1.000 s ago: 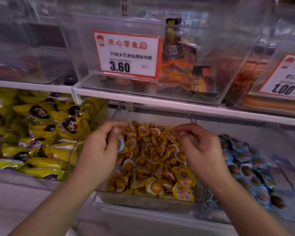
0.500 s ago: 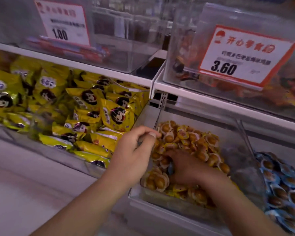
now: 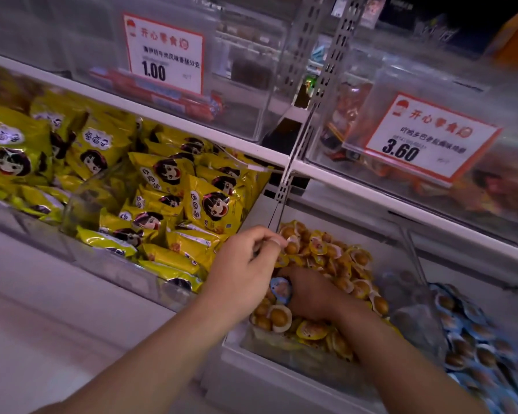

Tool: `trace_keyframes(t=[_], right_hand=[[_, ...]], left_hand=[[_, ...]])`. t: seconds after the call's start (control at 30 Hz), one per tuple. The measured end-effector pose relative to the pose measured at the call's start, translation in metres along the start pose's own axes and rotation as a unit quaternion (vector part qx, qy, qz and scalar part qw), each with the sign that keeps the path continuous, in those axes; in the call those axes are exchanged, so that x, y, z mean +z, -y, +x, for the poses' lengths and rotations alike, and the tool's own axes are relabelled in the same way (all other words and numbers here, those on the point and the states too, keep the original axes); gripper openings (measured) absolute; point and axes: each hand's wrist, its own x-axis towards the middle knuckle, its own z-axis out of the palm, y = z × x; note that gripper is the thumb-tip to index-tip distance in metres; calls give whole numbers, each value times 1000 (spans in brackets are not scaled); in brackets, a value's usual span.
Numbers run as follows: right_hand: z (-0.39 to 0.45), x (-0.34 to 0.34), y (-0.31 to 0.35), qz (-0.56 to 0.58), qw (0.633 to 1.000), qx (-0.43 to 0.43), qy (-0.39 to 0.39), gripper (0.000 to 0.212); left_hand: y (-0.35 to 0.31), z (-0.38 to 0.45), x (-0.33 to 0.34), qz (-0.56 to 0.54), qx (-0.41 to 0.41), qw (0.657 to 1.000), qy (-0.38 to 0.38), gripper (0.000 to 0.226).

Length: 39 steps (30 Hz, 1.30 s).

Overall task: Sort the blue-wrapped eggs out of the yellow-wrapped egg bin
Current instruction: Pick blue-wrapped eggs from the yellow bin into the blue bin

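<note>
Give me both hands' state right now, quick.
Left hand: fingers curled over the yellow-wrapped egg bin; whether it holds anything cannot be told.
Right hand: down among the yellow eggs, gripping a blue-wrapped egg.
</note>
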Motion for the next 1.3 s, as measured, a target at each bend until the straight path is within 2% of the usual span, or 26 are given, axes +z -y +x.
trace_keyframes(t=[0.1, 0.2, 0.3, 0.37, 0.43, 0.47, 0.5, 0.57, 0.6, 0.67, 0.7, 0.77, 0.83, 0.9, 0.97, 1.07, 1.13, 1.2, 1.23, 1.3], right_hand=[[3, -1, 0, 45, 998, 27, -38, 34], [6, -2, 2, 167, 978, 44, -114, 13], [2, -15, 4, 398, 896, 104, -166, 8], [-6, -25, 4, 533, 825, 119, -145, 14], [-15, -31, -4, 589, 788, 128, -127, 17], [-19, -33, -9, 580, 791, 136, -138, 16], [-21, -33, -15, 539, 812, 148, -168, 16], [-26, -33, -25, 405, 876, 146, -217, 19], [-29, -33, -27, 335, 908, 135, -215, 24], [-36, -35, -26, 178, 961, 104, -184, 46], [-38, -36, -24, 88, 974, 88, -187, 52], [-37, -34, -15, -19, 972, 46, -232, 46], [-34, -31, 3, 7, 975, 27, -222, 30], [-26, -22, 18, 55, 990, 73, -105, 22], [-18, -9, 27, 18, 994, 109, -23, 33], [-8, 5, 32, -51, 990, 114, -61, 44], [-8, 6, 33, -29, 992, 98, -71, 35], [-11, -1, 27, 105, 987, 93, -76, 25], [-14, -7, 23, 205, 968, 110, -90, 21], [-20, -19, 14, 367, 904, 161, -148, 15]], left_hand=[[-1, 1, -2, 9, -4, 1000, -6, 23], [-3, 3, -2, 0, -5, 1000, -10, 22], [-6, 4, 1, -25, -7, 1000, -6, 22], [-7, 3, 4, -29, -6, 1000, 0, 23], [-7, 3, 5, -30, -10, 1000, -1, 24], [-7, 4, 6, -37, -15, 999, -6, 24], [-6, 6, 6, -47, -22, 999, -12, 25], [-4, 11, 5, -69, -34, 997, -21, 26], [-3, 12, 4, -75, -38, 996, -22, 26], [-1, 12, 3, -78, -41, 996, -20, 28], [-1, 12, 2, -76, -41, 996, -18, 28], [-1, 11, 2, -78, -42, 996, -17, 29], [0, 13, 3, -83, -45, 995, -21, 30], [0, 14, 4, -76, -46, 996, -26, 31], [0, 15, 5, -70, -43, 996, -28, 31], [-1, 15, 3, -70, -42, 996, -26, 30], [-2, 14, 2, -73, -46, 996, -25, 30], [-3, 13, 1, -76, -48, 996, -23, 29], [-3, 13, 0, -74, -48, 996, -23, 28], [-4, 12, -2, -68, -45, 996, -25, 27]])
